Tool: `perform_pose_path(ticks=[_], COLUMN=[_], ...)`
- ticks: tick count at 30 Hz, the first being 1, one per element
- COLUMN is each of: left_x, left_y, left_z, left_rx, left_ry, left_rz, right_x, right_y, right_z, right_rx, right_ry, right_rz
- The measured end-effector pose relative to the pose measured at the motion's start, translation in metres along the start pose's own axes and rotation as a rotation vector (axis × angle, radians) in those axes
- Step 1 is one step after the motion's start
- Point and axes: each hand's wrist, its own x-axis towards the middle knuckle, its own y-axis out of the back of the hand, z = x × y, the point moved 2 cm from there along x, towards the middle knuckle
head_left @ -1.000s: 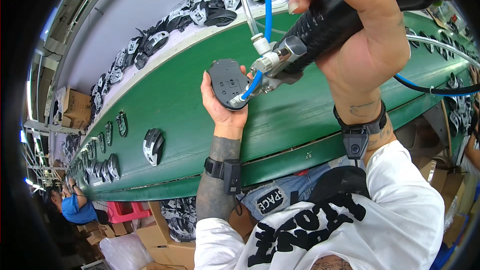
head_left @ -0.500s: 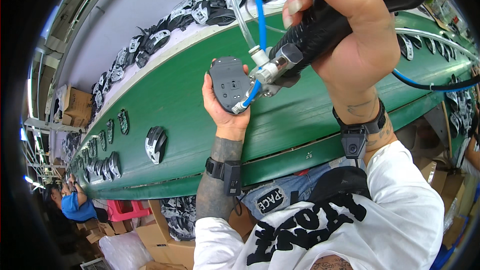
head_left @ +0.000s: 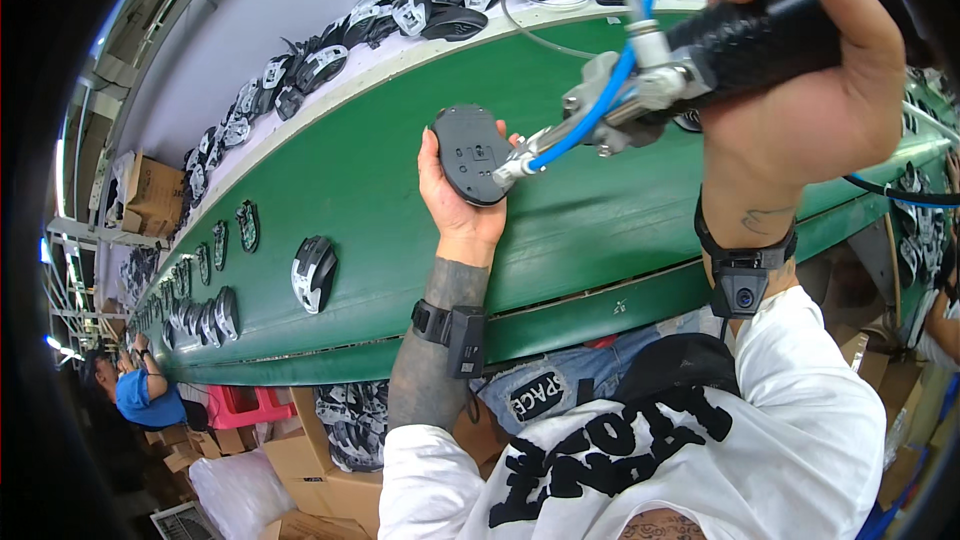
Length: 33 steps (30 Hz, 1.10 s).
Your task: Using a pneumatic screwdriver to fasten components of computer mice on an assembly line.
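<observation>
My left hand (head_left: 468, 223) is closed around a dark grey computer mouse (head_left: 462, 150), held underside up over the green conveyor belt (head_left: 400, 290). Small holes and recesses show on that underside. My right hand (head_left: 815, 130) grips the thick black body of an air-powered screwdriver (head_left: 745, 55), with a metal head and blue and clear hoses. Its narrow nozzle (head_left: 512, 175) points at the lower right edge of the mouse; I cannot tell whether it touches. A black and silver mouse (head_left: 314, 275) lies on the belt, left of my left hand.
Several mouse shells (head_left: 320, 65) are heaped on the white ledge behind the belt. More mice (head_left: 205, 320) and small green circuit-board parts (head_left: 247, 227) lie farther left. A person in blue (head_left: 150, 400) sits by a red stool (head_left: 245, 408). Cardboard boxes (head_left: 325, 485) stand below.
My right hand has moved right with the screwdriver, which now lies at a flatter angle. Its nozzle has shifted up and right on the mouse. My left hand has lifted slightly.
</observation>
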Motion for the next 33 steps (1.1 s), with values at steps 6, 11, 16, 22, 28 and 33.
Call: perform_pose_path(ticks=[6,11,16,22,28,33], left_x=[-0.002,-0.002,-0.004,-0.007,0.0,0.0], left_y=[0.002,0.002,0.001,0.008,0.011,0.004], left_z=[-0.002,-0.005,-0.006,-0.014,-0.013,0.006], left_rx=[-0.03,-0.042,-0.049,-0.148,0.736,0.594], left_ry=[0.006,0.001,-0.007,0.014,-0.345,-0.376], left_rz=[-0.003,-0.029,-0.031,0.004,0.008,-0.22], right_x=[-0.008,-0.015,-0.017,-0.017,-0.01,0.005], right_y=[-0.015,-0.018,-0.024,-0.033,-0.042,-0.014], right_z=[0.014,0.007,0.008,0.006,-0.002,0.001], right_rx=[0.219,0.203,0.078,-0.071,-0.222,-0.457], right_ry=[-0.225,-0.298,-0.328,-0.344,-0.346,-0.064], right_rz=[-0.054,0.052,0.056,0.068,0.079,0.19])
